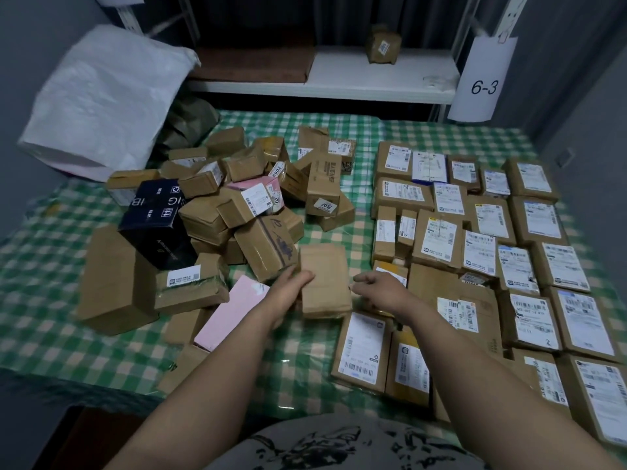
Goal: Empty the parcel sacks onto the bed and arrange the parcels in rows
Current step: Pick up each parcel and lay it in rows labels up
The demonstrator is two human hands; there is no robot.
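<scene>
A loose heap of brown cardboard parcels [244,198] covers the left half of the bed [305,354], with a black box [156,222] and a pink box [230,313] among them. On the right half, labelled parcels [492,252] lie in tidy rows, labels up. Between heap and rows is a plain brown parcel [325,279]. My left hand [291,283] holds its left edge, thumb on top. My right hand [380,286] is at its right edge, fingers curled toward it; actual contact is unclear.
A white woven sack [101,96] slumps at the bed's far left corner against the wall. Behind the bed, a white shelf [373,72] carries one brown parcel [383,44], and a sign reading 6-3 [483,83] hangs from its post.
</scene>
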